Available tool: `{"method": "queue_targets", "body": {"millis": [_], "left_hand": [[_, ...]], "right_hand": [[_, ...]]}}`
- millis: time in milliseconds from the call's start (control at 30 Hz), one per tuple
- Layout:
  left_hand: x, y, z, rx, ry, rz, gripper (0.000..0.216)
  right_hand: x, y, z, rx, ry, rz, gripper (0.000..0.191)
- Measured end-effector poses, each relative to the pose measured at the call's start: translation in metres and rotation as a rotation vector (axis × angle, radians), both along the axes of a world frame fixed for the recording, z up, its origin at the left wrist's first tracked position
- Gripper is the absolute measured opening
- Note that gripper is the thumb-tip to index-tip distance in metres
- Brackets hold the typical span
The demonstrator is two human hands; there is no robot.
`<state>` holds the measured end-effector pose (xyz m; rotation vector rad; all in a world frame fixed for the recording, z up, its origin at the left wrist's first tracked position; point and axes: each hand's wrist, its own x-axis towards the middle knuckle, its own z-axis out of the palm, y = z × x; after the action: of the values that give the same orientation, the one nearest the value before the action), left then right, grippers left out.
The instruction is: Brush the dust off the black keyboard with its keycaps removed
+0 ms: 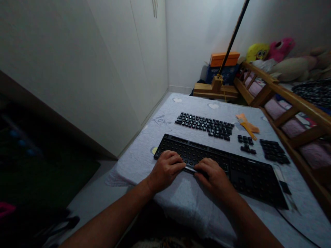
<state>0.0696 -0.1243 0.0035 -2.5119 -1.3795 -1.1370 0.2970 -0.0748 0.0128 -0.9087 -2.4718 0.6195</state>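
A black keyboard frame (248,172) with its keycaps removed lies on a pale grey mattress sheet (181,196). My left hand (167,169) and my right hand (212,176) rest at its near edge, fingers curled and pinching a long thin key piece (190,168), probably the space bar, between them. Beyond the frame the removed keycaps (205,125) are laid out in keyboard order, with smaller groups (246,143) and a number block (274,151) to the right.
An orange tool or cloth (247,124) lies by the keycaps. A wooden bed rail (289,94) runs along the right, with plush toys (269,51) behind. Boxes (224,59) and a leaning pole (234,34) stand at the far wall. A cable (297,224) trails off right.
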Motion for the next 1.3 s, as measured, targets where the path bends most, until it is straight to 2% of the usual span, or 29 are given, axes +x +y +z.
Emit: {"method": "queue_targets", "body": {"millis": [367, 667, 1000, 1300], "left_hand": [[-0.0002, 0.0002, 0.0013, -0.072, -0.016, 0.030, 0.015], [-0.0031, 0.0029, -0.0036, -0.069, -0.043, 0.049, 0.015], [-0.0026, 0.0026, -0.0017, -0.063, -0.063, 0.088, 0.015], [-0.0036, 0.0019, -0.0024, -0.094, -0.065, 0.071, 0.015]], "right_hand": [[0.0006, 0.0009, 0.0002, 0.002, 0.061, -0.024, 0.015], [0.0011, 0.0041, 0.0023, 0.000, 0.060, -0.048, 0.014], [0.0015, 0.0075, 0.0042, -0.024, 0.046, -0.026, 0.016], [0.0022, 0.0058, 0.0016, -0.038, 0.112, -0.039, 0.012]]}}
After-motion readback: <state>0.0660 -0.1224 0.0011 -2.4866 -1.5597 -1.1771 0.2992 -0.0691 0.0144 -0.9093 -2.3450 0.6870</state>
